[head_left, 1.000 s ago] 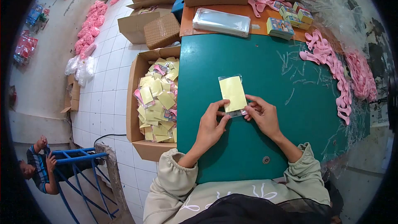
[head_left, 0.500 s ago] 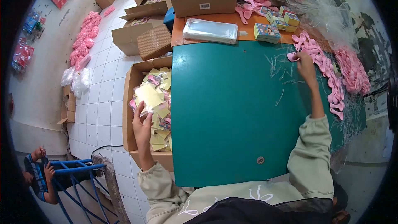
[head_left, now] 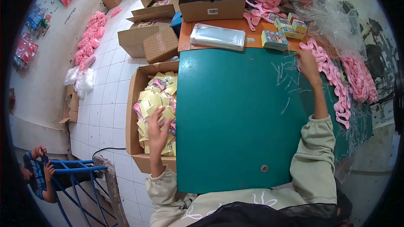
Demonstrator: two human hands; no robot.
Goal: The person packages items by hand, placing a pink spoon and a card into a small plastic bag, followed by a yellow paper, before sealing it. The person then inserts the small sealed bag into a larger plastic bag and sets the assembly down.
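My left hand (head_left: 158, 131) hovers over a cardboard box (head_left: 131, 120) with its fingers apart and nothing between them. Inside the box lie many clear packets with yellow cards (head_left: 155, 99), some with pink spoons showing through. At the far right of the green table, my right hand (head_left: 310, 66) has its fingers closed beside a row of pink plastic spoons (head_left: 332, 73). A bit of pink shows under those fingers, apparently one spoon, mostly hidden by the hand.
On the orange surface behind the green table (head_left: 231, 122) are a stack of clear plastic sleeves (head_left: 217, 36), small card stacks (head_left: 274, 40) and an open carton (head_left: 212, 4). Clear plastic strips (head_left: 286, 77) lie near my right hand. A person (head_left: 40, 172) sits by blue rails at left.
The yellow-card packet at my left hand has been let go into the box, and the fingers have spread. My right hand stays at the spoons with its fingers drawn in.
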